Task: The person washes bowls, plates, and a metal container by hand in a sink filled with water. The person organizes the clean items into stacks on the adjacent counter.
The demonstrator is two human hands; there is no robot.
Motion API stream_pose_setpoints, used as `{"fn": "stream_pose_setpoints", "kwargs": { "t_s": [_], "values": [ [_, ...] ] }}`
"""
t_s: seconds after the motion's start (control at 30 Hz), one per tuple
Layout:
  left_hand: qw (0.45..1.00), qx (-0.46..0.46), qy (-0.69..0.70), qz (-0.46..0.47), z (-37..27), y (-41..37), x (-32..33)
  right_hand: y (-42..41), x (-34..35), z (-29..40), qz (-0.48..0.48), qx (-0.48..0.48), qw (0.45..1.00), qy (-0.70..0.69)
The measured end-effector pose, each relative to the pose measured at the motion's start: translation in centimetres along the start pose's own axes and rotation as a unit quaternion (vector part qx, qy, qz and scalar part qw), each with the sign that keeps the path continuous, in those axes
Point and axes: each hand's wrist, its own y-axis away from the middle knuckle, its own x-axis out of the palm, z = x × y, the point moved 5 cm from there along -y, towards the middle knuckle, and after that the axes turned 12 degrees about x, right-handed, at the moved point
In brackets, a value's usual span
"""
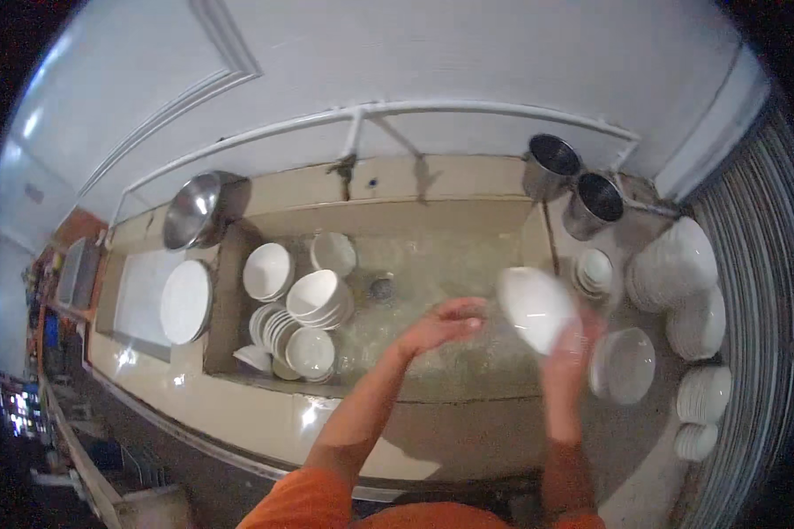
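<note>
A white dish, blurred by motion, is in my right hand above the right end of a water-filled sink basin. My left hand hangs over the water with its fingers apart and nothing in it. Stacked white bowls and a tilted row of small white dishes stand in the left part of the basin. Another white bowl lies behind them. Just right of my right hand, a stack of white plates rests on the counter.
Two metal pots and small white bowls stand on the right counter, with tall stacks of white plates beyond. A steel bowl leans at the back left, near a round white plate. A faucet is at the back wall.
</note>
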Motion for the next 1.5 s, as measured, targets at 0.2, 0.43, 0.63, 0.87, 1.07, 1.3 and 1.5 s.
{"fn": "stream_pose_setpoints", "kwargs": {
  "t_s": [0.2, 0.43, 0.63, 0.87, 1.07, 1.3, 1.5],
  "values": [
    [0.600, -0.018, -0.647, -0.470, -2.8, 12.8, -22.9, -2.0, -12.8, -16.1, -0.131, 0.296, 0.944, -0.064],
    [0.804, -0.302, -0.149, -0.490, 6.3, 19.2, -27.9, 0.3, -12.1, -27.5, -0.074, 0.292, 0.953, -0.035],
    [0.828, -0.163, 0.145, -0.516, 7.8, 18.8, -26.9, -1.2, -10.8, -12.3, -0.167, 0.171, 0.939, 0.247],
    [0.882, -0.177, -0.007, -0.438, 5.3, 16.6, -21.8, 0.9, 11.4, -3.1, 0.278, -0.057, 0.955, -0.091],
    [0.863, -0.047, -0.363, -0.348, 10.3, 11.4, -20.2, 2.5, 26.0, -19.0, 0.226, 0.070, 0.939, 0.249],
    [0.751, -0.113, -0.489, -0.430, 17.1, 7.5, -12.7, 9.3, 30.3, -21.3, 0.631, 0.236, 0.713, 0.196],
    [0.696, -0.236, -0.661, 0.149, 22.3, 6.8, -8.7, 8.3, 30.3, -16.9, 0.465, 0.394, 0.781, -0.138]
  ]
}}
